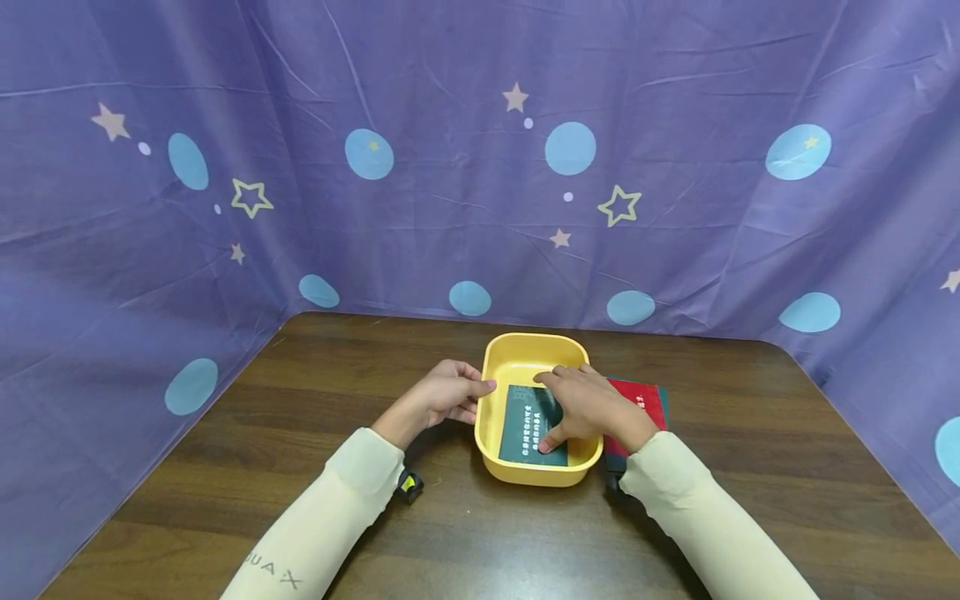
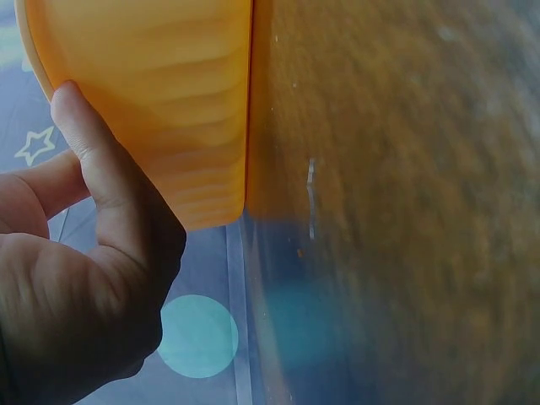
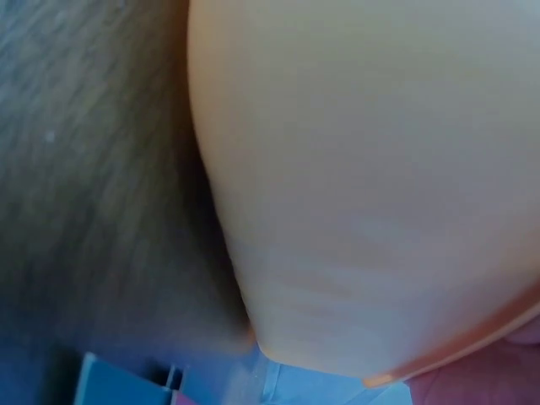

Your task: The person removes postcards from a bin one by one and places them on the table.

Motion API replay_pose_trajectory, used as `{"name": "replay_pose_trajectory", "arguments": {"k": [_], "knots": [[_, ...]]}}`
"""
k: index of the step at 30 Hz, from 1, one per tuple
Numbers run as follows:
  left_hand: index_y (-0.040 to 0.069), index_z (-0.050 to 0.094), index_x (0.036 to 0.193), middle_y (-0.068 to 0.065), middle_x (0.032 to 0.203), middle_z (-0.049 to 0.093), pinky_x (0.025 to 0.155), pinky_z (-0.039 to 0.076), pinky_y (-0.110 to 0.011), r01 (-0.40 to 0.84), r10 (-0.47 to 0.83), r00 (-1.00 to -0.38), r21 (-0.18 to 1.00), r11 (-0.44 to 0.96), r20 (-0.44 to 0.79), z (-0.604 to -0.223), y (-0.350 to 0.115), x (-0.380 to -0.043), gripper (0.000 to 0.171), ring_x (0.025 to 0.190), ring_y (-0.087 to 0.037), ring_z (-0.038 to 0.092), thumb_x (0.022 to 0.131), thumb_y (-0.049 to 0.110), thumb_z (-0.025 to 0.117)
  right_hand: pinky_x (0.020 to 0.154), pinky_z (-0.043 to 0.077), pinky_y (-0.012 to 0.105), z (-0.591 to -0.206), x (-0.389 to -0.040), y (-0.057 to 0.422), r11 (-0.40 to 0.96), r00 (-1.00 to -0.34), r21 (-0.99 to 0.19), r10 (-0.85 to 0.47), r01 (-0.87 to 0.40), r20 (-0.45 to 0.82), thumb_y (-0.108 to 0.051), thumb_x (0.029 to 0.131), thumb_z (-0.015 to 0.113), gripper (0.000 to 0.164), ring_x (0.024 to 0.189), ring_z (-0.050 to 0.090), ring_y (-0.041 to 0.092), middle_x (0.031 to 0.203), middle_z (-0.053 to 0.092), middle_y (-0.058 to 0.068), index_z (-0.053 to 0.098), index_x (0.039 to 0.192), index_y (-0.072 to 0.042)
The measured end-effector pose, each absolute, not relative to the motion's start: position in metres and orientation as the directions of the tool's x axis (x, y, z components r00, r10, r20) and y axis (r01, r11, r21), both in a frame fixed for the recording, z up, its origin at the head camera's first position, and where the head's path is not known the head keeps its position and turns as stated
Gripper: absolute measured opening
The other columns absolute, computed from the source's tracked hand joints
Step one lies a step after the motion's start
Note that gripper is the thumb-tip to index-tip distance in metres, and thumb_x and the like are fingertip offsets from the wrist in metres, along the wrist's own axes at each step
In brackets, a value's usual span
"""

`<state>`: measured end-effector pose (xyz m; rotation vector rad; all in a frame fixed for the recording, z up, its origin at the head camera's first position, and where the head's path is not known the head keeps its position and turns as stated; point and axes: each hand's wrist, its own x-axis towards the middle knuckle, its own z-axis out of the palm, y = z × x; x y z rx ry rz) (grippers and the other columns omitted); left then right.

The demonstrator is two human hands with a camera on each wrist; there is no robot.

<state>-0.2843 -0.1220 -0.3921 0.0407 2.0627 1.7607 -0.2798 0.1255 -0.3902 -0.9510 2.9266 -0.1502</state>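
Note:
A yellow plastic basin [image 1: 536,477] stands on the table. My left hand [image 1: 448,392] holds its left side, thumb at the rim and the other fingers outside the wall. In the left wrist view the left hand [image 2: 93,245] touches the rim of the ribbed basin [image 2: 169,110]. Inside lies a dark green booklet [image 1: 517,429] with white writing. My right hand [image 1: 588,404] reaches over the right rim with fingers spread above the booklet, its thumb on or just over the cover. The right wrist view shows mostly the basin's outer wall [image 3: 380,186], with a bit of the hand [image 3: 481,375].
Right of the basin lies a red booklet [image 1: 637,398] with green edges beneath it, partly hidden by the right arm. A dark strap with a yellow-green patch [image 1: 409,485] shows by the left wrist. A purple star-patterned curtain [image 1: 450,167] borders the wooden table [image 1: 360,358].

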Motion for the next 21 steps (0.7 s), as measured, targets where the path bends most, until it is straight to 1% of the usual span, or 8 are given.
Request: {"name": "replay_pose_trajectory", "arguments": {"k": [2,6,11,16,21], "knots": [[-0.001,0.05,0.105,-0.011,0.077,0.058,0.048,0.058,-0.027,-0.247,0.293,-0.909,0.949,0.194,-0.297,-0.392,-0.1219,-0.2842,0.025,0.055,-0.015,0.059,0.094,0.015,0.067,0.109,0.031,0.046,-0.3901,-0.2795,0.1255,0.807,-0.809,-0.106,-0.586,-0.58,-0.035,-0.073,0.06,0.077,0.104,0.112,0.048,0.021,0.123,0.055,0.002,0.049,0.14,-0.012],[-0.001,0.051,0.106,-0.012,0.079,0.059,0.049,0.058,-0.027,-0.249,0.291,-0.909,0.949,0.194,-0.298,-0.3912,-0.1219,-0.2836,0.026,0.055,-0.015,0.059,0.094,0.015,0.067,0.107,0.032,0.044,-0.3899,-0.2801,0.1253,0.804,-0.805,-0.092,-0.593,-0.588,-0.04,-0.072,0.062,0.076,0.104,0.112,0.05,0.021,0.126,0.057,0.003,0.048,0.142,-0.011],[-0.001,0.051,0.106,-0.012,0.079,0.059,0.049,0.058,-0.028,-0.244,0.287,-0.912,0.95,0.196,-0.294,-0.3919,-0.1217,-0.2839,0.026,0.055,-0.016,0.059,0.094,0.015,0.067,0.106,0.033,0.043,-0.3899,-0.2808,0.1242,0.811,-0.81,-0.094,-0.583,-0.577,-0.062,-0.071,0.064,0.076,0.103,0.112,0.053,0.016,0.127,0.06,0.002,0.046,0.143,-0.011],[-0.001,0.051,0.105,-0.011,0.078,0.059,0.048,0.058,-0.027,-0.244,0.281,-0.913,0.949,0.202,-0.294,-0.3916,-0.1217,-0.2837,0.025,0.054,-0.015,0.059,0.094,0.015,0.067,0.107,0.032,0.044,-0.3907,-0.281,0.1235,0.818,-0.815,-0.1,-0.574,-0.567,-0.079,-0.07,0.064,0.075,0.102,0.109,0.054,0.013,0.126,0.061,0.0,0.046,0.144,-0.013],[-0.001,0.05,0.105,-0.011,0.076,0.058,0.048,0.058,-0.027,-0.25,0.283,-0.911,0.948,0.198,-0.3,-0.3926,-0.1218,-0.2838,0.026,0.055,-0.015,0.058,0.094,0.015,0.067,0.107,0.032,0.044,-0.3905,-0.2806,0.1233,0.817,-0.815,-0.088,-0.576,-0.57,-0.067,-0.07,0.064,0.076,0.102,0.112,0.052,0.018,0.127,0.059,0.003,0.047,0.143,-0.013]]}}
